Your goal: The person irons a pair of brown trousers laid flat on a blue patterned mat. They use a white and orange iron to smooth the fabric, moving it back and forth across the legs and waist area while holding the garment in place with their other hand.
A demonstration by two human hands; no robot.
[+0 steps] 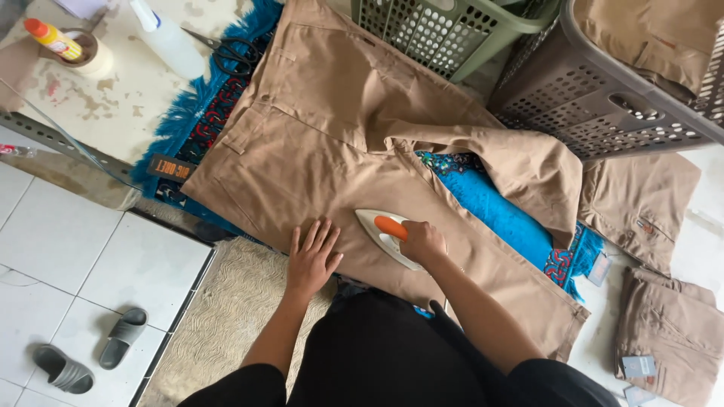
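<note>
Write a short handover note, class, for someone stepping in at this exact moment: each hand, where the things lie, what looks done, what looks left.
Left hand: flat and open on the tan trousers, pinning the cloth.
Right hand: gripping the white iron by its orange handle, soleplate down on the near leg.
The trousers lie spread over a blue mat; the far leg is folded back and creased.
Done, by the look: folded tan pairs in the grey basket and a stack on the floor at right.
Left: the rest of this pair. The spray bottle is far left.
</note>
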